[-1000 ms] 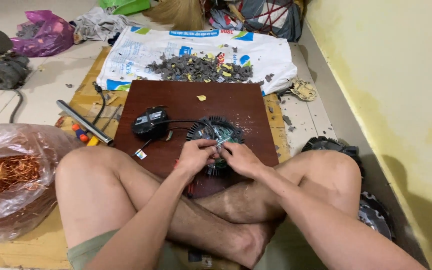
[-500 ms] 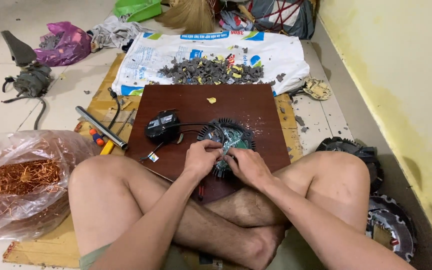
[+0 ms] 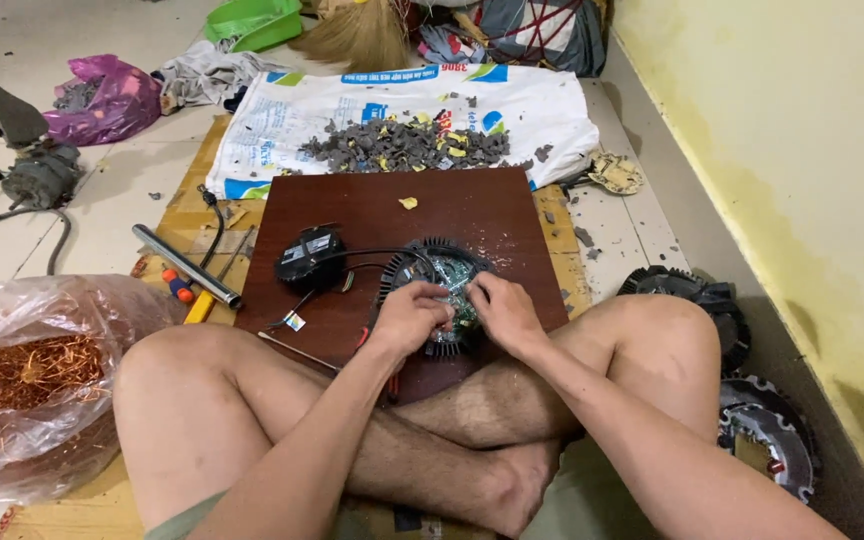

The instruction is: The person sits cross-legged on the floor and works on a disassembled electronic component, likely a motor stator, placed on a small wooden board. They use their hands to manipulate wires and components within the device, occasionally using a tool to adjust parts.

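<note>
A round black finned housing (image 3: 430, 262) with a green circuit board inside lies on a dark brown wooden board (image 3: 392, 210) in front of my crossed legs. My left hand (image 3: 410, 318) rests over its near left side, fingers curled onto the circuit board. My right hand (image 3: 504, 310) grips the near right side, fingertips pressed onto the same circuit board. Black wires run from the housing to a small black box (image 3: 309, 256) on the left of the board. What the fingers pinch is hidden.
A screwdriver (image 3: 297, 351) lies by my left knee. A metal tube (image 3: 184, 265) and orange-handled tools lie left of the board. A clear bag of copper wire (image 3: 27, 375) sits at left. Grey scrap pieces (image 3: 402, 147) cover a white sack. Similar round housings (image 3: 752, 430) lie at right by the wall.
The view has shifted slightly; both hands stay on the round housing, with the fingers working closer together over the circuit board.
</note>
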